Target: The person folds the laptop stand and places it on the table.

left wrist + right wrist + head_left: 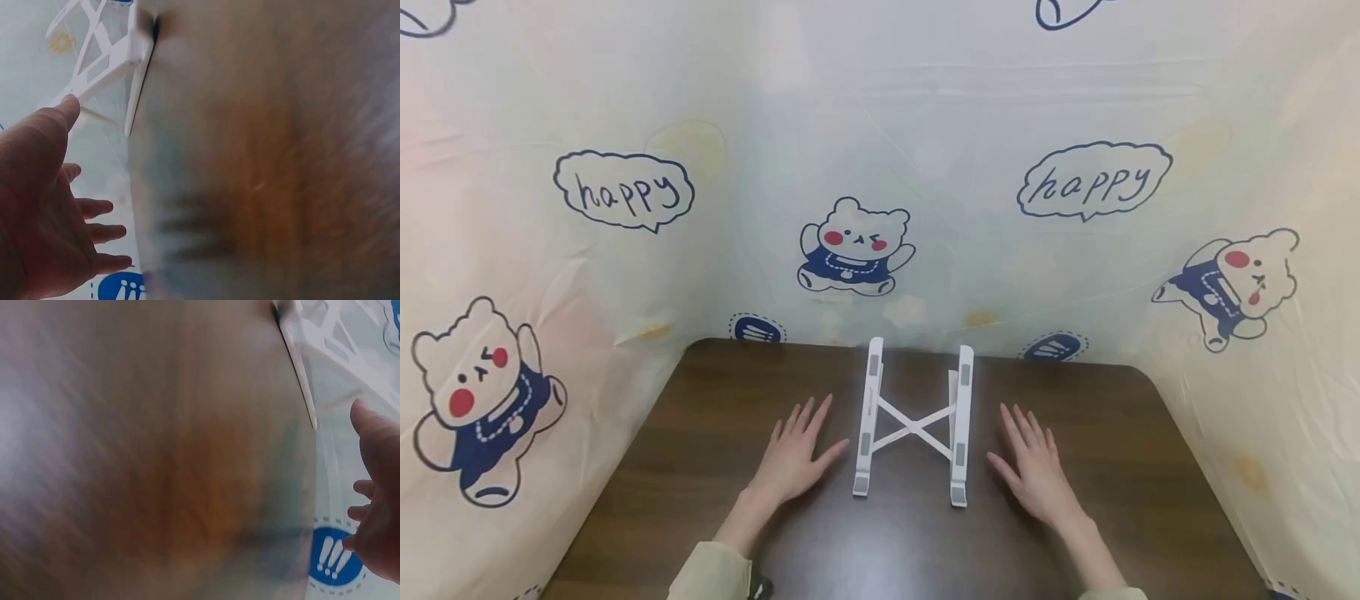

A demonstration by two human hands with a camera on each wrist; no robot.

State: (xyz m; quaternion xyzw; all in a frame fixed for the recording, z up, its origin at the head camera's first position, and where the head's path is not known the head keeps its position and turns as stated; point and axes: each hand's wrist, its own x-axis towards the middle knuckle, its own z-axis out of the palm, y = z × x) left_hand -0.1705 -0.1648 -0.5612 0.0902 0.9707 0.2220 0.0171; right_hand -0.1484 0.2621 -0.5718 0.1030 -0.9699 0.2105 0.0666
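Observation:
A white folding laptop stand [913, 427] stands unfolded on the brown table, its two long arms joined by crossed bars. Grey pads mark the upper faces of the arms. To its left is my left hand [793, 458], fingers straight and spread, palm down, holding nothing. On the other side my right hand [1033, 473] lies likewise, with extended fingers and the thumb toward the stand. Both hands are apart from the stand in the head view. Each wrist view shows part of the stand [103, 72] beyond the thumb. Whether the fingertips touch the table is hard to tell.
The dark wood table [655, 500] has rounded far corners and a glossy top. A pale curtain [962, 208] printed with bears and "happy" bubbles hangs around its back and sides. A dark band [762, 587] shows at the left sleeve.

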